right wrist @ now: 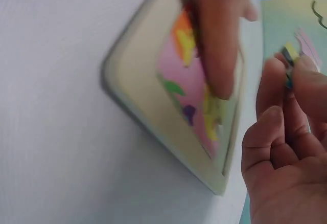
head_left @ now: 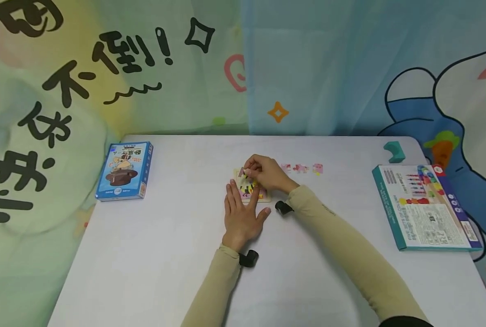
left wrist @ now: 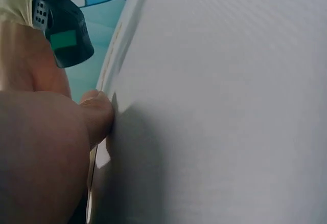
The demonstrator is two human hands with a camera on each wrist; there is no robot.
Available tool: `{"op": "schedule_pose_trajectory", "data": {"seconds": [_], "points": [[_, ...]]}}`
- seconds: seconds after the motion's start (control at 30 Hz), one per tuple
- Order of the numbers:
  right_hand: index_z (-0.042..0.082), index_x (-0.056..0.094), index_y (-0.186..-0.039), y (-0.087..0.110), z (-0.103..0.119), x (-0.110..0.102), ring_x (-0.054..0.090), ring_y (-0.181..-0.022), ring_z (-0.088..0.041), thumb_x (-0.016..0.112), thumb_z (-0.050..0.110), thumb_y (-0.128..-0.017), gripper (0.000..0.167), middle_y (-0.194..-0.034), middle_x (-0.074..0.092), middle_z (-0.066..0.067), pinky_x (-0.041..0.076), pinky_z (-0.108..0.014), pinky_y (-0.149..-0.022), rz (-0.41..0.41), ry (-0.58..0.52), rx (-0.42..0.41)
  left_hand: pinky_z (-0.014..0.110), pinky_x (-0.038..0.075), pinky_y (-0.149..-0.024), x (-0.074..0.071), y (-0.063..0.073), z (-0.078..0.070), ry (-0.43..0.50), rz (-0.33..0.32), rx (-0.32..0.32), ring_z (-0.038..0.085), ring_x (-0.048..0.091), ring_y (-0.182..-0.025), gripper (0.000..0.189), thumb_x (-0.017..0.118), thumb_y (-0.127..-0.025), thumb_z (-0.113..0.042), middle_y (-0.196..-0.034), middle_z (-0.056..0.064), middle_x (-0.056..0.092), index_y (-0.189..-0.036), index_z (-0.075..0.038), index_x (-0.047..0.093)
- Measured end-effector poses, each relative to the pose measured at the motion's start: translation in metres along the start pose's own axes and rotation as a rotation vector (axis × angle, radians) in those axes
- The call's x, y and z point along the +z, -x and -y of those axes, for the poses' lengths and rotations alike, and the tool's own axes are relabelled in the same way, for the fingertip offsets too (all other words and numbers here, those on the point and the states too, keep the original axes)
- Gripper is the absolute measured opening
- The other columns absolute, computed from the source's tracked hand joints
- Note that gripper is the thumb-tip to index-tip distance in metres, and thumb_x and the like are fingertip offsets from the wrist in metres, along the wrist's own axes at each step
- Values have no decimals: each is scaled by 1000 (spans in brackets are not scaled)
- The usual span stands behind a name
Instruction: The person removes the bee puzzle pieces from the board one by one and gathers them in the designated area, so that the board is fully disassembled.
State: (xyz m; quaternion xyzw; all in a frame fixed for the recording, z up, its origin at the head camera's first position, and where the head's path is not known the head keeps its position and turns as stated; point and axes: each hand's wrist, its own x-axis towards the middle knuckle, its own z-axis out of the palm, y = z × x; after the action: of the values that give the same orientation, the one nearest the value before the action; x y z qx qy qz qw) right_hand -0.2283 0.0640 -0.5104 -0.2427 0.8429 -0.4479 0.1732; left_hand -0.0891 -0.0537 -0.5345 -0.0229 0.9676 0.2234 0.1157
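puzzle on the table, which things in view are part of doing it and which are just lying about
Part of the job:
puzzle board
piece pinched in the right hand
three loose pieces
left hand, fingers over the board

Apparently just lying about:
blue box
larger box on the right
curved teal object

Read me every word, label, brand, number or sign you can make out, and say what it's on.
"不倒!": on the backdrop; its other large characters are stylised or cut off, so uncertain.
Blue box: title and labels too small and blurred.
Teal-edged box: print too small and blurred.
Puzzle board: no lettering visible.
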Motion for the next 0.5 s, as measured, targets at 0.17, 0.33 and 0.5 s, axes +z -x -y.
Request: {"op": "schedule_pose_trajectory", "data": {"seconds": [0.17, 0.33, 0.5], "points": [[9, 67, -122, 10, -1, -15, 70, -87, -25, 63, 19, -108, 17, -103, 74, -15, 53, -34, -78, -26, -22, 30, 57, 3, -133, -1, 2, -2, -13, 14, -10, 42, -18, -164, 72, 48, -107, -61, -174, 26, -21, -170, -34, 24], [11, 70, -125, 19, -10, -32, 68, -90, -26, 61, 22, -109, 21, -105, 76, -15, 50, -34, -79, -56, 26, 36, 56, 1, -133, -1, 0, -2, -14, 21, -16, 43, -19, -163, 74, 48, -106, -61, -174, 26, -22, -170, -35, 22], [13, 75, -125, 31, -19, -47, 71, -94, -26, 65, 23, -107, 23, -105, 78, -12, 51, -36, -82, -107, 52, 56, 57, 2, -133, 0, -2, 1, -26, 3, -3, 45, -15, -164, 74, 48, -106, -62, -174, 28, -18, -170, -35, 23]]}}
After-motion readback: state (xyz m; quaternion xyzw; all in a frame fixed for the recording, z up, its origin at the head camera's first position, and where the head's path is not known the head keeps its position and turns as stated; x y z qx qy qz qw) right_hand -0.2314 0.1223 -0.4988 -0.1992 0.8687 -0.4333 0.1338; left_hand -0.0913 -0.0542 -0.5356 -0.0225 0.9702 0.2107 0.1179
